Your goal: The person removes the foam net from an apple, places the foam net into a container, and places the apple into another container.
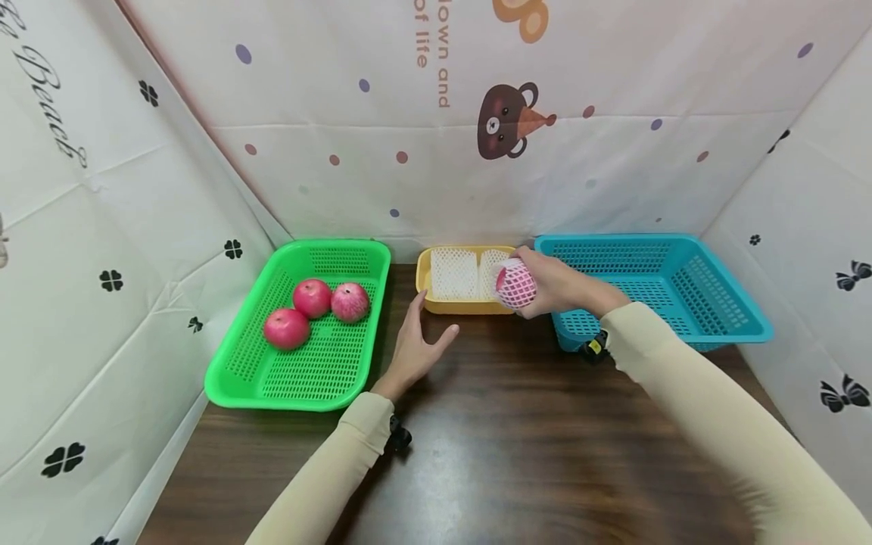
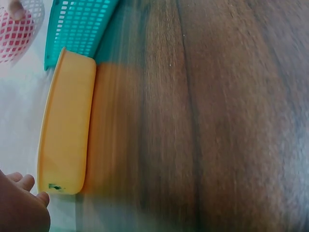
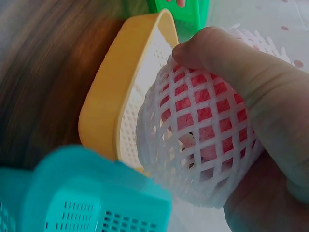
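Note:
My right hand [image 1: 543, 281] grips a red apple in a white foam net [image 1: 515, 284], held up over the right end of the yellow basket. In the right wrist view the thumb presses on the mesh of this netted apple [image 3: 205, 121], and red skin shows through the holes. My left hand [image 1: 415, 350], thumb and fingers spread, holds nothing; its fingertips are at the left front corner of the yellow basket [image 1: 463, 306]. White foam nets [image 1: 454, 274] lie flat in that basket. Three red apples [image 1: 286, 328] sit in the green basket [image 1: 371, 352] to the left.
A blue basket [image 1: 739, 333] stands on the right, partly behind my right forearm. The brown wooden table [image 1: 518, 454] spreads out in front of the baskets. Patterned white cloth [image 1: 306, 174] hangs behind and along both sides.

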`<control>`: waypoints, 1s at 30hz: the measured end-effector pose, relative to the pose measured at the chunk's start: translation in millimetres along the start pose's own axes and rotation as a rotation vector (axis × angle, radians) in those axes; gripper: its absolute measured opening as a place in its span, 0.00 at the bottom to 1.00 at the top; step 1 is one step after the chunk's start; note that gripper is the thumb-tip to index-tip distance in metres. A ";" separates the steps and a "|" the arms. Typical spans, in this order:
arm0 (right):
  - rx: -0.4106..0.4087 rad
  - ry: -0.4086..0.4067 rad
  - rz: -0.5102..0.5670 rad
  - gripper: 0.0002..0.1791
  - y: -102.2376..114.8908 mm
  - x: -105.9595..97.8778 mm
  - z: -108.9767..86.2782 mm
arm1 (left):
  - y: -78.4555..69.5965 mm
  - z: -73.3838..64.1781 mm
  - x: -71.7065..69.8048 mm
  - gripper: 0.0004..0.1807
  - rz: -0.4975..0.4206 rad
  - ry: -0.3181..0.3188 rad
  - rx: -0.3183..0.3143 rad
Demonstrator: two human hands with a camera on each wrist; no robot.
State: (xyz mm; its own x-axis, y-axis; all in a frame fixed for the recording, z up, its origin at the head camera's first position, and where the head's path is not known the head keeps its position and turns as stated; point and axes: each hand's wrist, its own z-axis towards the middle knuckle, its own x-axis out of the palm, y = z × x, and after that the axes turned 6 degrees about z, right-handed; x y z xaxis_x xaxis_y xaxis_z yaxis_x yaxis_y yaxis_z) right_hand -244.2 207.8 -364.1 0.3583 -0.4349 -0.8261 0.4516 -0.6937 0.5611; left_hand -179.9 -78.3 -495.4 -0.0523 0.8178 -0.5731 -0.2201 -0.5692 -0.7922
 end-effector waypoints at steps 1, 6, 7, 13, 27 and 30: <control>-0.003 0.004 -0.005 0.56 1.2 2.0 1.5 | 0.2 -0.2 -0.7 0.52 0.001 -0.001 -0.001; -0.031 0.007 -0.012 0.56 6.4 14.2 7.9 | 1.7 -0.8 -2.2 0.53 -0.004 -0.014 0.005; -0.035 0.009 -0.016 0.56 7.4 16.7 9.0 | 2.1 -1.0 -2.3 0.52 -0.008 -0.018 0.010; -0.054 0.034 -0.004 0.56 15.6 29.5 15.0 | 3.9 -2.4 -4.3 0.46 -0.031 -0.045 0.033; -0.085 0.044 -0.013 0.55 19.6 56.8 25.0 | 9.1 -7.0 -8.9 0.40 -0.053 -0.058 0.017; -0.082 0.058 -0.006 0.55 20.8 62.7 27.9 | 10.4 -7.2 -9.9 0.38 -0.054 -0.074 0.021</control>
State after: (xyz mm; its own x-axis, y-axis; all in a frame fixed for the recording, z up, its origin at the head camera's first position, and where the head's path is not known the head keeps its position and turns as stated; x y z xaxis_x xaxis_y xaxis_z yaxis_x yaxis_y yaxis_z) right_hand -235.1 150.1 -405.6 0.4012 -0.3957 -0.8261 0.5182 -0.6457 0.5609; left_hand -174.7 -92.9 -499.4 -0.1111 0.8518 -0.5119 -0.2451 -0.5226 -0.8166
